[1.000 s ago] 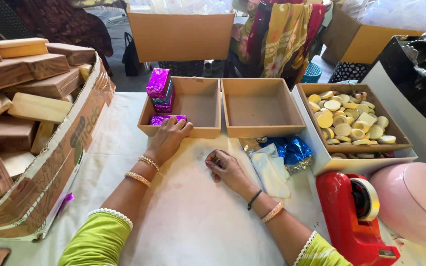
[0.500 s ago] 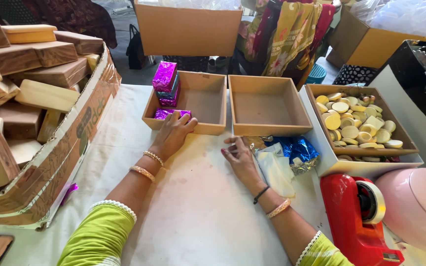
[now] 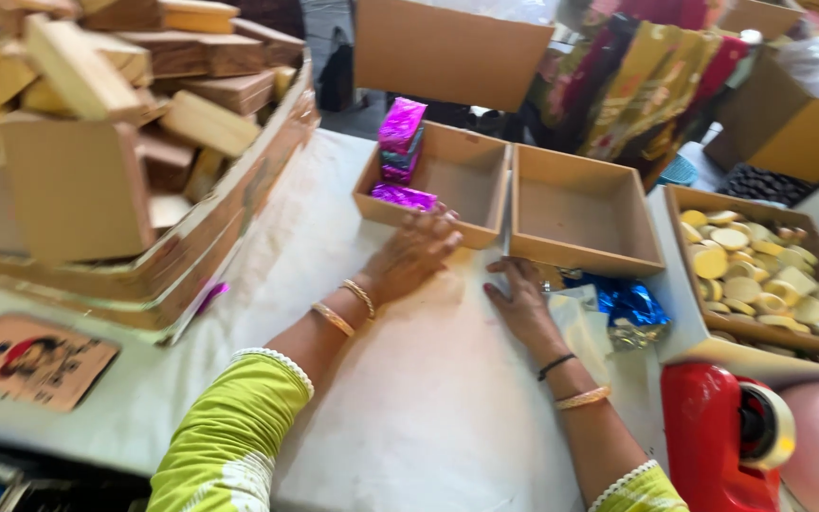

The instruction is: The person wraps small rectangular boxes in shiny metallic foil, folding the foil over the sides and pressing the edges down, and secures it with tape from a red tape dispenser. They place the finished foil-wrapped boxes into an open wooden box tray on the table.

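Since half a second ago the right hand [image 3: 521,301] has slid forward across the white table [image 3: 409,398] to the near wall of the empty cardboard tray [image 3: 582,210], while the left hand [image 3: 416,252] has stayed at the front edge of the tray with wrapped soaps [image 3: 438,180]. Both hands lie flat with fingers spread, palms down, holding nothing; the left fingertips [image 3: 447,220] touch the tray rim just beside a magenta foil-wrapped bar [image 3: 402,196]. Blue foil wrappers [image 3: 626,301] lie just right of the right hand, and a red tape dispenser [image 3: 724,438] stands nearer the camera.
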